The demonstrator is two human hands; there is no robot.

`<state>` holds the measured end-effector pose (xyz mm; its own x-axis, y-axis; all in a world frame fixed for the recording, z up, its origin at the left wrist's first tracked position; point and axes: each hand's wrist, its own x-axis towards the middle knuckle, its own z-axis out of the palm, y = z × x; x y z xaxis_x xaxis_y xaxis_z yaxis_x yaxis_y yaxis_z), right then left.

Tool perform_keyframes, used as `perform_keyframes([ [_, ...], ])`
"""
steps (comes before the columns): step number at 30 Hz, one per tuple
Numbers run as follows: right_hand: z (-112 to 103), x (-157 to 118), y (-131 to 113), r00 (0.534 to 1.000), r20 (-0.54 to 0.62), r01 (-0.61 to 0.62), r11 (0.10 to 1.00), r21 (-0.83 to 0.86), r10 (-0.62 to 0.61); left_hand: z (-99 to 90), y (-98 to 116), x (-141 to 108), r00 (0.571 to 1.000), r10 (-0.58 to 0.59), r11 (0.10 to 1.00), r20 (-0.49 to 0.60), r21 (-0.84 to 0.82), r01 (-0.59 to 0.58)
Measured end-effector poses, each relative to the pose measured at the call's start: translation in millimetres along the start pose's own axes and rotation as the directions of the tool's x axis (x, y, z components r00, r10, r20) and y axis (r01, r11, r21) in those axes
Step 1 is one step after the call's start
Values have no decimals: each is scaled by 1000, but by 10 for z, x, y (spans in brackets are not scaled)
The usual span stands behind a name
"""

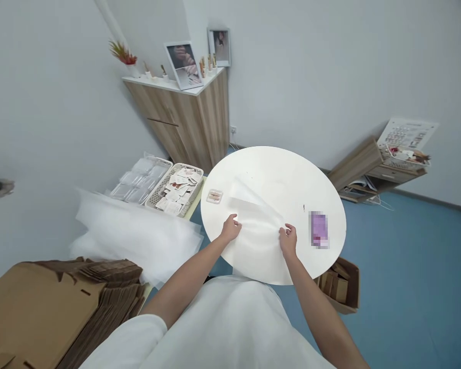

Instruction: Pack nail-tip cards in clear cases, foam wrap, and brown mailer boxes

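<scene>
A translucent white packing sheet point(259, 238) lies over the near part of the round white table point(288, 169), its far edge folded over. My left hand point(230, 228) pinches the sheet's left side, and my right hand point(289, 240) grips its right side. Beyond my left hand, near the table's left edge, sits a small transparent case point(214, 196) with pinkish-brown contents too small to make out. To the right of my right hand is a purple item point(319, 229), blurred by pixelation. A tiny dark object point(304, 207) lies between that item and the sheet.
Left of the table are a pile of translucent sheets point(138, 236), a basket of small cards point(180, 189), a tray of transparent packets point(140, 177) and stacked flat cardboard point(61, 302). A cardboard box point(351, 287) stands below right. A wooden cabinet point(184, 113) stands behind.
</scene>
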<state>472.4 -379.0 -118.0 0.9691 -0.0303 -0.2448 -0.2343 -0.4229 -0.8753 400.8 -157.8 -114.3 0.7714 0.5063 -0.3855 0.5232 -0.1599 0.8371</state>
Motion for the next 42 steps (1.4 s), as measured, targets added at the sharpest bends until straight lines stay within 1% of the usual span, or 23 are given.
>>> perform_keyframes([
  [2, -111, 43, 120, 999, 24, -31, 999, -32, 32, 95, 4, 78, 1000, -19, 998, -8, 52, 19],
  [5, -197, 99, 244, 995, 72, -57, 989, -133, 67, 197, 29, 191, 996, -73, 993, -44, 94, 77],
  [7, -205, 138, 289, 993, 91, -52, 984, -173, 69, 255, 46, 255, 992, -107, 989, -63, 93, 112],
  [11, -158, 227, 308, 994, 70, -74, 982, -176, 87, 347, 7, 285, 991, -131, 985, -26, 110, 133],
  [16, -130, 350, 292, 995, 39, -80, 975, -210, 90, 370, -132, 194, 998, -68, 968, -12, 241, 69],
  [19, -141, 412, 292, 995, 63, -65, 980, -188, 78, 374, -163, 192, 998, -54, 971, -24, 233, 58],
  [23, -145, 458, 291, 992, 108, -52, 981, -189, 73, 397, -127, 250, 999, -49, 972, -13, 230, 50],
  [26, -148, 432, 274, 999, 39, 17, 976, -218, -9, 391, -82, 268, 999, 29, 965, -15, 260, -24],
  [28, -149, 356, 256, 994, 3, 104, 957, -272, -107, 362, -60, 237, 990, 144, 931, -4, 340, -134],
  [29, -143, 297, 248, 987, 18, 157, 939, -305, -159, 340, -55, 204, 977, 213, 894, 26, 399, -205],
  [30, -131, 226, 242, 977, 61, 213, 917, -338, -205, 316, -56, 161, 957, 278, 843, 81, 457, -284],
  [32, -81, 61, 241, 946, 196, 318, 860, -399, -259, 262, -75, 56, 897, 365, 721, 249, 534, -442],
  [34, -2, -96, 257, 916, 321, 374, 800, -469, -240, 211, -113, -45, 830, 371, 620, 417, 553, -556],
  [35, 41, -158, 270, 908, 361, 382, 770, -511, -211, 188, -137, -83, 806, 356, 588, 474, 556, -587],
  [37, 118, -237, 299, 908, 390, 373, 715, -591, -152, 148, -184, -121, 787, 322, 559, 526, 566, -606],
  [39, 167, -258, 319, 914, 388, 359, 677, -643, -115, 114, -223, -112, 785, 311, 560, 536, 564, -607],
  [42, 183, -236, 320, 920, 383, 346, 645, -682, -88, 65, -261, -62, 777, 325, 565, 539, 548, -616],
])
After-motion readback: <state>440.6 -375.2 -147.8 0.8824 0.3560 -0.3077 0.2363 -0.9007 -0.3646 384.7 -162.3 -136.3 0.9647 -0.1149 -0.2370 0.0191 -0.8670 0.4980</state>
